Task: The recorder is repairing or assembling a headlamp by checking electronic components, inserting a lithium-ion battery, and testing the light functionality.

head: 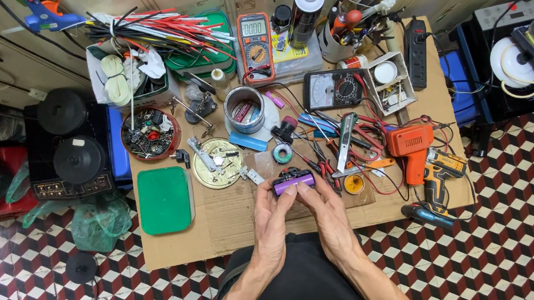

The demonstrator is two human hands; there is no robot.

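Fine parts in the round tin point(151, 134) and on the brass disc point(218, 163) too small to identify; what sits in the black holder around the purple cell point(294, 182) is partly hidden by fingertips. Left hand point(271, 223) curled, thumb and fingers closed on the cell's left end. Right hand point(325, 215) likewise pinched on its right end, fingers bent over the top. Cell held just above the cardboard sheet point(223, 219) at the table's near edge, close to the body. Table crowded: green lid point(163, 200) left, orange drill point(412, 149) and yellow drill point(437, 182) right, two meters point(257, 38) behind, wire bundle point(162, 30) far left. Floor point(500, 251) in red, black and white cube-pattern tile.
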